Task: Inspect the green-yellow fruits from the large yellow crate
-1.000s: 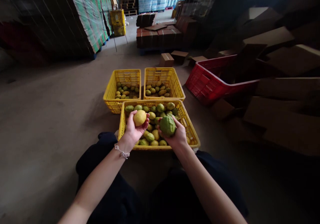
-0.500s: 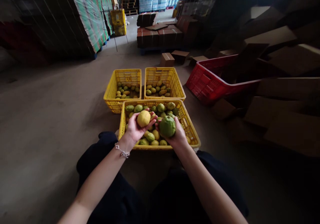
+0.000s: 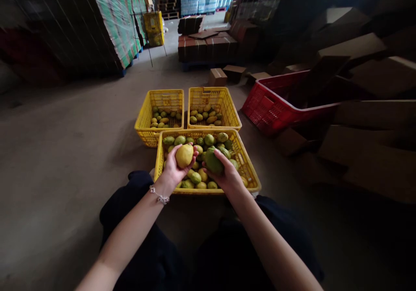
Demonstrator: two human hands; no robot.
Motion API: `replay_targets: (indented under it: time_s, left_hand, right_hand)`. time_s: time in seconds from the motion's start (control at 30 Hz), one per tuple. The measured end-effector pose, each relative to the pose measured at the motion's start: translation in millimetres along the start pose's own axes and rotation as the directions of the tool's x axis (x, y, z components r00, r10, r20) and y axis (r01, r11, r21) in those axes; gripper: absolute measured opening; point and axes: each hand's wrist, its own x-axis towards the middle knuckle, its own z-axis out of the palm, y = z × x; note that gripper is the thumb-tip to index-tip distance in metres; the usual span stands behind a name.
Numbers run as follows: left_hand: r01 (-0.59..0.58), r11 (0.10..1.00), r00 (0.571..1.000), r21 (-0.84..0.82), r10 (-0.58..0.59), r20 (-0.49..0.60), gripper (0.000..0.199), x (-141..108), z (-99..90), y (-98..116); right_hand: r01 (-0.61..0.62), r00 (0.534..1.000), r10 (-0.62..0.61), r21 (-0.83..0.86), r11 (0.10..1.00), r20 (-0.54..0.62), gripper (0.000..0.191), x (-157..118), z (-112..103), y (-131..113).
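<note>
Over the near yellow crate (image 3: 208, 191), my left hand (image 3: 173, 169) cradles a smooth yellow guava-like fruit (image 3: 184, 156) with its fingers curled under and round it. To its right, my right hand (image 3: 231, 177) grips a larger green guava-like fruit (image 3: 212, 161), thumb on top. The two fruits are held apart, side by side. Below them the crate holds many yellow and green fruits (image 3: 195, 178) in a loose layer, partly hidden by my hands.
Two more yellow crates, one at left (image 3: 140, 124) and one at right (image 3: 234, 114), adjoin the near crate's far side, with fruit inside. A red crate (image 3: 263, 113) and cardboard boxes (image 3: 364, 143) lie to the right. Stacked cartons (image 3: 208, 48) stand farther back.
The green fruit has been turned in my right hand, whose thumb now lies over its top. My left hand has shifted slightly left with the yellow fruit and tilted it.
</note>
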Motion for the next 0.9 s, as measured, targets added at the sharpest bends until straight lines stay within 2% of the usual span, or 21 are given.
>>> replay_targets:
  time_s: [0.1, 0.2, 0.3, 0.43, 0.53, 0.6, 0.77, 0.9]
  left_hand:
    - [-0.002, 1.0, 1.0, -0.018, 0.002, 0.021, 0.027, 1, -0.5, 0]
    - [-0.054, 0.997, 0.997, -0.059, 0.056, 0.045, 0.028, 1, 0.2, 0]
    - [-0.091, 0.991, 0.996, -0.101, 0.092, 0.007, 0.026, 1, 1.7, 2]
    - [-0.047, 0.992, 0.999, -0.114, 0.046, -0.01, 0.019, 0, 2.0, 3]
    - [-0.093, 0.991, 0.996, -0.098, 0.091, -0.026, 0.017, 0, 0.8, 1]
    - [-0.101, 0.988, 0.995, -0.118, 0.099, -0.026, 0.021, 0, 0.2, 0]
    - [-0.088, 0.981, 0.995, -0.174, 0.093, 0.02, 0.034, 0, 0.1, 3]
    - [-0.093, 0.982, 0.995, -0.165, 0.098, 0.021, 0.035, -1, 1.6, 5]
  right_hand:
    - [-0.021, 0.999, 0.021, 0.02, 1.0, 0.033, 0.018, 2, -2, -1]
    - [-0.008, 0.997, 0.004, 0.045, 0.999, 0.075, 0.022, 5, -5, 0]
    - [-0.025, 0.992, 0.022, 0.019, 1.0, 0.124, 0.027, 9, -7, 3]
    - [0.003, 0.987, -0.005, 0.013, 1.0, 0.159, 0.027, 8, -6, 5]
    - [0.031, 0.986, -0.033, 0.016, 0.999, 0.163, 0.033, 5, -5, 3]
    - [0.002, 0.98, -0.008, 0.032, 0.999, 0.199, 0.035, 3, -6, 1]
    - [-0.063, 0.937, 0.031, 0.079, 0.995, 0.349, 0.025, 2, -11, -3]
    - [-0.102, 0.936, 0.057, 0.111, 0.989, 0.348, 0.02, 4, -13, -2]
